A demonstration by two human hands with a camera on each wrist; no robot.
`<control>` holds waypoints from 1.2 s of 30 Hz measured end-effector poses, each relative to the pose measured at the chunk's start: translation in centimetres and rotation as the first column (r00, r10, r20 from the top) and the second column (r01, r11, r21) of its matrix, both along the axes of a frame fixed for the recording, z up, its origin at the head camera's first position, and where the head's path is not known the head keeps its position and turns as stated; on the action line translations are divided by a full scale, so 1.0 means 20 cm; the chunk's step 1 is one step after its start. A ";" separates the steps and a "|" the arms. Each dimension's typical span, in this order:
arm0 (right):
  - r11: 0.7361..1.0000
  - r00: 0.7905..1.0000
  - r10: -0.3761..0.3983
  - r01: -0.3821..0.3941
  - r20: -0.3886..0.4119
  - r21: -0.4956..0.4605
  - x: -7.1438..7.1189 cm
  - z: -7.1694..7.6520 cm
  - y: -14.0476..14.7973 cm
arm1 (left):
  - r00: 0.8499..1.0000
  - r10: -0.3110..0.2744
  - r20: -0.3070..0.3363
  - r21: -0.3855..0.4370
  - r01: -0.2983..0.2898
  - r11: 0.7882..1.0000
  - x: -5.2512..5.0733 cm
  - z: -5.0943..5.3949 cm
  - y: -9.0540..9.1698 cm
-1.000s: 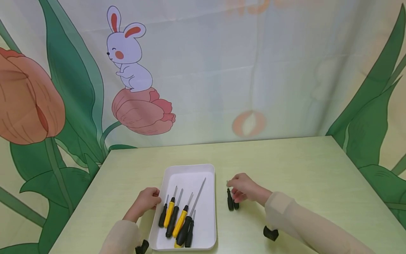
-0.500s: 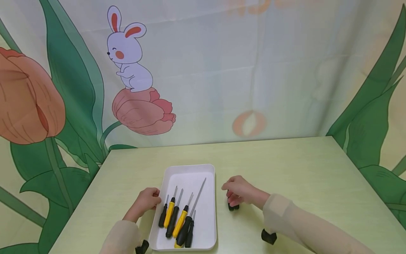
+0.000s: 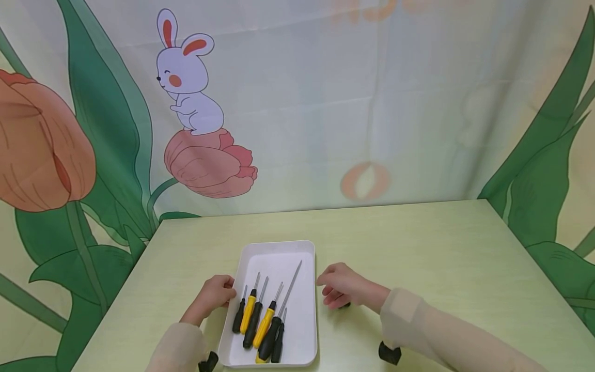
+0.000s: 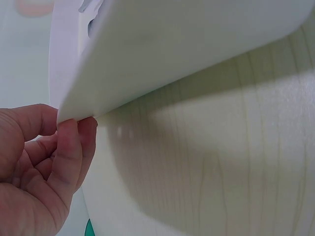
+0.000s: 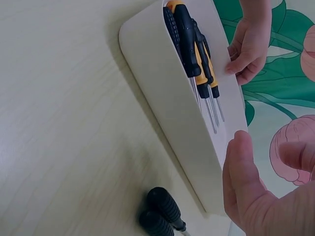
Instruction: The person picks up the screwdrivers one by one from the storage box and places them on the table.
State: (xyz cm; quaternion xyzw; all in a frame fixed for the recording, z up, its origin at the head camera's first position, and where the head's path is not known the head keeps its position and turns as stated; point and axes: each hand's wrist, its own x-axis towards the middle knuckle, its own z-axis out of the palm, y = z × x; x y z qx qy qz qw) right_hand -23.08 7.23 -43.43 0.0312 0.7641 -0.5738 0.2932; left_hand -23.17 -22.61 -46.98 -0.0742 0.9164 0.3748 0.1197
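Note:
My left hand (image 3: 215, 292) pinches the left rim of a white tray (image 3: 279, 254) between thumb and fingers, which the left wrist view shows close up. Inside the tray lie several screwdrivers (image 3: 264, 324) with black or yellow-and-black handles. My right hand (image 3: 343, 285) holds nothing; its thumb and fingers (image 5: 241, 167) are apart, close to the tray's right side. Whether they touch it I cannot tell. Below that hand, two black-handled screwdrivers (image 5: 165, 204) lie side by side on the table, nearly hidden in the head view.
The light wood-patterned table (image 3: 418, 243) stretches to the right and behind the tray. At its back edge hangs a curtain (image 3: 302, 103) printed with a rabbit and tulips. Dark wrist pieces (image 3: 389, 353) hang under the sleeves.
My right hand has moved left and slightly nearer, off the screwdrivers' tips and toward the tray, covering more of the two screwdrivers. The left hand and tray have stayed put.

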 end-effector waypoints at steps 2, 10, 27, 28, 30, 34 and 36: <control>1.000 1.000 0.011 -0.011 0.000 -0.003 0.01 0.00 -0.01 | 1.000 0.000 -0.003 -0.001 0.000 1.000 0.00 0.00 0.00; 0.998 0.999 0.044 -0.044 -0.002 -0.034 0.04 0.00 -0.04 | 1.000 -0.001 0.001 -0.009 0.001 1.000 0.00 0.00 0.00; 0.994 0.994 0.103 -0.102 0.030 -0.041 0.09 0.00 -0.18 | 1.000 -0.008 0.002 -0.005 0.008 1.000 0.01 0.02 0.00; 0.994 0.994 0.103 -0.102 0.033 -0.042 0.10 0.00 -0.19 | 1.000 -0.009 0.000 -0.004 0.009 1.000 0.01 0.02 0.00; 0.994 0.994 0.106 -0.105 0.036 -0.042 0.10 -0.01 -0.20 | 1.000 -0.009 -0.002 -0.002 0.009 1.000 0.01 0.02 0.00; 0.993 0.993 0.111 -0.109 0.045 -0.050 0.11 -0.03 -0.23 | 1.000 -0.010 0.000 -0.005 0.010 1.000 0.01 0.02 0.00; 0.992 0.992 0.112 -0.110 0.050 -0.056 0.12 -0.03 -0.24 | 1.000 -0.010 0.003 -0.007 0.010 1.000 0.01 0.02 0.00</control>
